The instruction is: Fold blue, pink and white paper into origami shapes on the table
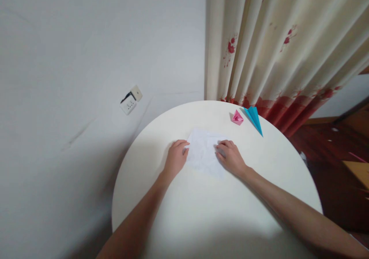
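Observation:
A thin, creased white sheet of paper [204,151] lies flat on the round white table [184,213]. At its left edge is my left hand [176,157], with the fingertips touching the edge and a small gap between thumb and fingers. My right hand [232,158] rests on the sheet's right side, its fingers slightly bent and spread apart. Neither hand is seen closed around anything. Beyond my right hand are a small folded pink paper piece [237,117] and a blue paper plane [254,119].
A white wall [86,39] with a loose socket plate [128,105] stands to the left, close to the table. A cream curtain [259,47] with red flowers hangs behind the table's far edge. Dark red floor [319,147] shows on the right, with a yellowish object [359,172] there.

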### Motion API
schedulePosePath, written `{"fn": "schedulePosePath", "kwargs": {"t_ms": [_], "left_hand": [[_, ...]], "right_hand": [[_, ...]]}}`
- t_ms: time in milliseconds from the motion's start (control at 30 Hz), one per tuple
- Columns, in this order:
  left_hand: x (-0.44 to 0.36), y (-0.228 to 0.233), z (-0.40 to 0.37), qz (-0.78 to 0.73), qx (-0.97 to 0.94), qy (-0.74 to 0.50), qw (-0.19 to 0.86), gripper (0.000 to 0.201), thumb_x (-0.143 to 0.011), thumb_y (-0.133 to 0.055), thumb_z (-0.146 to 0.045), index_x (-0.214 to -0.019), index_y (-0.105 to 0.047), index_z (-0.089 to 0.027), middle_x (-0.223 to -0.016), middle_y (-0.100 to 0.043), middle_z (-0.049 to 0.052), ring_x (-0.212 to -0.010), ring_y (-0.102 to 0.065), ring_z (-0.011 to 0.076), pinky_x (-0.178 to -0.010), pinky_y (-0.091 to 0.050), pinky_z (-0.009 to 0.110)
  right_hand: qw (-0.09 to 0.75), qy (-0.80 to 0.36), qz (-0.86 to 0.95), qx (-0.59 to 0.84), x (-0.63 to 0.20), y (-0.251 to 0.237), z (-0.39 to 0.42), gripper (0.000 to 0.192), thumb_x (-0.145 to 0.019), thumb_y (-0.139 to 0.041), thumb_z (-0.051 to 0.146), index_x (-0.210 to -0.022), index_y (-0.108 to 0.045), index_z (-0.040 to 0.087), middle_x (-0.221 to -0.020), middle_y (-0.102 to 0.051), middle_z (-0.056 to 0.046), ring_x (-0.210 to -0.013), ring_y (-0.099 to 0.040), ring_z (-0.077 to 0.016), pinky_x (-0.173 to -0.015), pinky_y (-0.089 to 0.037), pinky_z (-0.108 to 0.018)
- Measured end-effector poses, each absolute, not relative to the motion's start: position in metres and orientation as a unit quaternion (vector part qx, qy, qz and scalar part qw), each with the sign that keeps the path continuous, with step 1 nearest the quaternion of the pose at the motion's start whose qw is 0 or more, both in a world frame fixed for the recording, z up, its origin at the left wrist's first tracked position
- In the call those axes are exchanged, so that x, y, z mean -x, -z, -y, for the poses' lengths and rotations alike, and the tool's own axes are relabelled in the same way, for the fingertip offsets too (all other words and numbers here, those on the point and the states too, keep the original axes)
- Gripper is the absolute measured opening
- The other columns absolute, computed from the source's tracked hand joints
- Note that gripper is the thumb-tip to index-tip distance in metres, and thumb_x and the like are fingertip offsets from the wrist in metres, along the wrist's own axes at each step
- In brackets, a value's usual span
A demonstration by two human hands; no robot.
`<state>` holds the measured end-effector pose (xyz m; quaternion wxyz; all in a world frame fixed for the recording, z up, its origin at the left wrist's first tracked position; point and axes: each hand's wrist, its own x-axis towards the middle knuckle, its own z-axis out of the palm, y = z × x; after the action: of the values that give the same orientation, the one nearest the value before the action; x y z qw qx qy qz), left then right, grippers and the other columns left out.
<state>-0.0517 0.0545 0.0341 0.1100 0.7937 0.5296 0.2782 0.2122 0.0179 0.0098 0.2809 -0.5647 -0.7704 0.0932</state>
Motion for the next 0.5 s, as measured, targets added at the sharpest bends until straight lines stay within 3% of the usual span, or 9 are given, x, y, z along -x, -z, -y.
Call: {"fn": "schedulePosePath", "kwargs": {"t_ms": [333, 500], "left_hand": [[0.045, -0.027, -0.049, -0.542, -0.797, -0.245, 0.101, 0.023, -0.091, -0.059, -0.023, -0.110, -0.071, -0.022, -0.130, -0.064, 0.006, -0.122, -0.057, 0.0231, -0.112, -0.041, 0.040], [0.027, -0.035, -0.029, -0.566, -0.797, -0.209, 0.040, 0.025, -0.094, -0.057, -0.036, -0.112, -0.070, -0.024, -0.131, -0.063, 0.008, -0.123, -0.055, 0.0272, -0.109, -0.040, 0.045]], "right_hand": [[0.256, -0.096, 0.803, 0.529, -0.218, -0.012, -0.017, 0.030, -0.092, -0.057, 0.026, -0.120, -0.067, 0.021, -0.129, -0.061, -0.013, -0.118, -0.053, -0.0286, -0.098, -0.045, -0.045], [0.205, -0.056, 0.798, 0.563, -0.208, -0.027, -0.004, 0.021, -0.094, -0.053, 0.024, -0.105, -0.070, 0.019, -0.115, -0.064, -0.014, -0.105, -0.057, -0.0280, -0.091, -0.048, -0.040]]}}
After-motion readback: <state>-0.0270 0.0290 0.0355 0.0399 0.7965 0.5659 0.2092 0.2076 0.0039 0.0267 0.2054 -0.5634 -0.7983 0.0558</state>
